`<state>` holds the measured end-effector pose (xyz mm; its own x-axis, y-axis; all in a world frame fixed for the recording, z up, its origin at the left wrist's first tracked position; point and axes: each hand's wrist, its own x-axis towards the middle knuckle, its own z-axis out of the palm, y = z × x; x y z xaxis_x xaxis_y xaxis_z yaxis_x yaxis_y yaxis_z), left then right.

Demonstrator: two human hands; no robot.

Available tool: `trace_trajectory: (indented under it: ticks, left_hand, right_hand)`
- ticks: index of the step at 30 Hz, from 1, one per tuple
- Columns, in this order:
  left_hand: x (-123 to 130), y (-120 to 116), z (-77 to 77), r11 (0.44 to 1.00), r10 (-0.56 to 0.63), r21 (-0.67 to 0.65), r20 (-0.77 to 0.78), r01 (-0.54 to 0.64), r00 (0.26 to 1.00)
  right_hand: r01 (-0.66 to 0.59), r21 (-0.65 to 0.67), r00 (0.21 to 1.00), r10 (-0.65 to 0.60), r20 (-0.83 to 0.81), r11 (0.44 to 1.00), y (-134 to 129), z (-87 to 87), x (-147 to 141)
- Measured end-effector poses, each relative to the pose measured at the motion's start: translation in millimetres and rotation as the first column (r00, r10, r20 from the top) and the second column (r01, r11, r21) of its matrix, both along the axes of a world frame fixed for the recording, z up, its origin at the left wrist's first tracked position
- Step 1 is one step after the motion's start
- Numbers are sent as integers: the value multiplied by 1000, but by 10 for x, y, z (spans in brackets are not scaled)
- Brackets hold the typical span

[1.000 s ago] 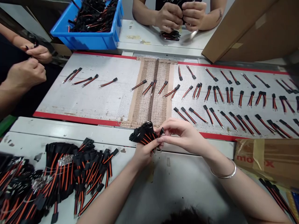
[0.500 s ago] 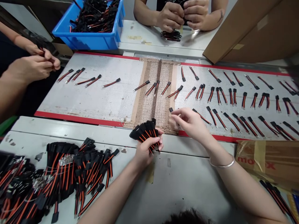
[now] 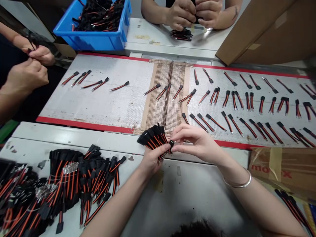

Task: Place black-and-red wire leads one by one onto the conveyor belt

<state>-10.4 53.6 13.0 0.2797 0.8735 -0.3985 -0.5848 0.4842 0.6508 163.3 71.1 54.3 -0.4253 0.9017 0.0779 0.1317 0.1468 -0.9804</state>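
Observation:
A fanned bundle of short red-and-black wire leads (image 3: pixel 153 137) with black connectors is gripped in my left hand (image 3: pixel 152 158), bare tips pointing down towards me. My right hand (image 3: pixel 198 141) has come up against the right side of this bundle. Its thumb and fingers close on a single black connector (image 3: pixel 171 143) at the bundle's edge; the rest of that lead is mostly hidden. Just beyond my right hand, similar leads lie in rows on the mesh conveyor belt (image 3: pixel 118 107), the nearest one (image 3: pixel 184 118) close to my fingers.
On the left of the bench (image 3: pixel 192 191) are piled bundles of leads (image 3: pixel 86 177). A blue bin (image 3: pixel 96 41) full of leads stands beyond the belt. Cardboard boxes (image 3: pixel 278 171) sit on the right. Two co-workers' hands (image 3: pixel 182 14) are busy across the belt and at left.
My right hand has drawn back from the belt to the bundle in my left hand, leaving several leads in the near row uncovered. The left co-worker's hands have shifted left.

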Motion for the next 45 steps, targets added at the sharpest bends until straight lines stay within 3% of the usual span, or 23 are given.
trace_trajectory:
  ticks: [13, 25, 32, 45]
  left_hand:
    - [-28, 13, -4, 985, -173, 3, 94, 174, 980]
    - [-35, 11, 3, 983, -184, -13, 74, 185, 980]
    - [-48, 13, -16, 978, -206, 30, 124, 204, 971]
    - [-54, 22, -5, 981, -188, -5, 171, 191, 967]
  right_hand:
    - [-38, -81, 993, 28, -118, 996, -21, 8, -72]
    - [-10, -81, 990, -1, -141, 997, -51, 6, -91]
    - [-7, -80, 987, -6, -161, 997, -60, 4, -99]
    - [-9, -104, 980, -12, -199, 995, -69, 7, -124]
